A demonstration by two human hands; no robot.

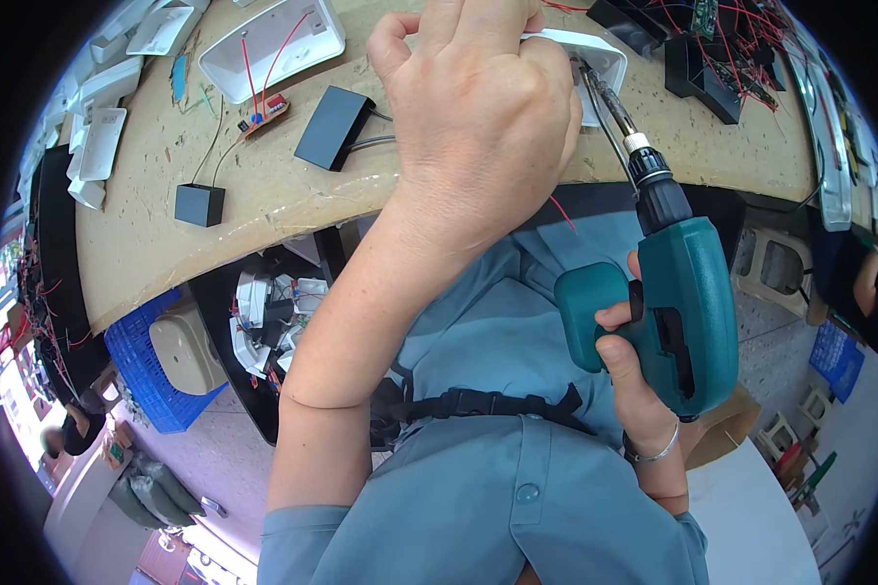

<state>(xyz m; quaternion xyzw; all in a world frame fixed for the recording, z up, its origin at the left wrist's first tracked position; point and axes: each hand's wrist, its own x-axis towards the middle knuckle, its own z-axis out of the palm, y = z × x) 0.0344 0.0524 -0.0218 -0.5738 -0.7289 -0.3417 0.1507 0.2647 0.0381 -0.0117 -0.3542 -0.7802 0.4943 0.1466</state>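
Observation:
My right hand (634,390) is wrapped around the handle of a teal cordless drill (698,292), a finger by its trigger. The drill's long bit points up and away, its tip inside a small white plastic case (610,63) on the workbench. Over the left part of that case, my left hand (483,107) is closed, back of the hand up, and seems to hold it. Its fingertips are hidden behind the hand and cut off by the upper edge. Left of this hand lies a black box (334,127) with dark cables.
An open white case (273,49) with red wires stands on the workbench (263,195). Near it are a small circuit board (265,115) and a little black box (199,205). Black cases (702,78) with tangled red wires lie at right. Below the bench sits a bin of white parts (254,331).

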